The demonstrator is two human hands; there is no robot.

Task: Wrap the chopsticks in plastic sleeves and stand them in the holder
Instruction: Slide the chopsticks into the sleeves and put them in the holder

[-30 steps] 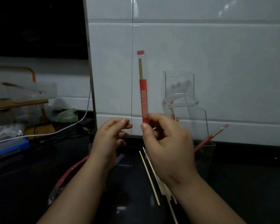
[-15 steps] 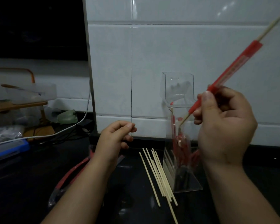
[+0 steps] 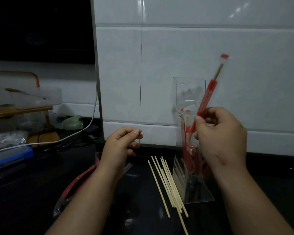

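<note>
My right hand (image 3: 222, 138) pinches a chopstick in a red and clear plastic sleeve (image 3: 209, 95), tilted up to the right, its lower end over the mouth of the clear holder (image 3: 188, 97). The holder stands on the dark counter against the white tiles with several sleeved chopsticks (image 3: 187, 150) inside. Several bare wooden chopsticks (image 3: 166, 182) lie on the counter just left of it. My left hand (image 3: 119, 148) hovers empty, fingers loosely curled, above a bundle of red-edged plastic sleeves (image 3: 78, 182).
A white cable (image 3: 61, 139) runs across the left of the counter past a blue box (image 3: 8, 156), a wooden rack (image 3: 20, 109) with a plastic container and some bags. The tiled wall rises directly behind the holder.
My right hand has swung the sleeved chopstick from upright at the centre over to the right and steepened it, bringing its lower end down to the holder's mouth. My left hand stayed put.
</note>
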